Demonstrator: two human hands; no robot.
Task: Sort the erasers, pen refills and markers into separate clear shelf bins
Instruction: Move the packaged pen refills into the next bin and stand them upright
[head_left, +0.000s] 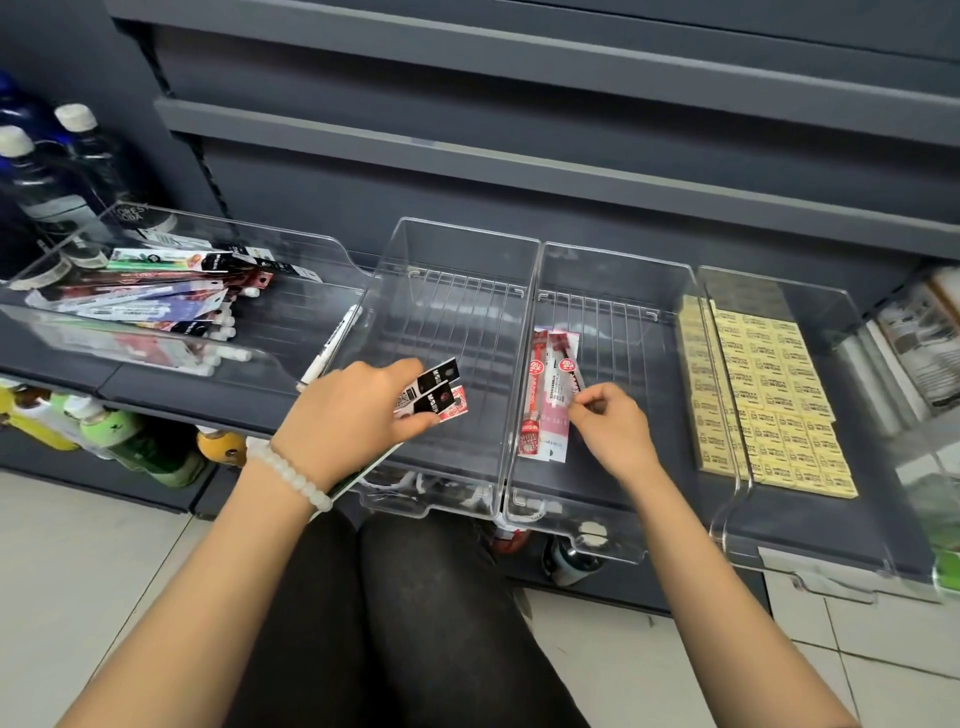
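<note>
Erasers (769, 395) fill the right-hand bin, sorted. Right hand (613, 426) pinches red refill packs (545, 395) in the centre-right bin. Left hand (353, 410) grips more packs (434, 395) over the bare middle bin (457, 249). Mixed pile (166, 301), upper left, remains.

Little print is legible. A dark bottle (136, 221) standing behind the left clear bin (171, 228) carries pale letters that look like "FOREST" above a second word too blurred to make out. The red refill packets (545, 400), the black-headed packets (431, 392) and the rows of yellow erasers (769, 400) all bear print, but it is too small and smeared to read.
</note>
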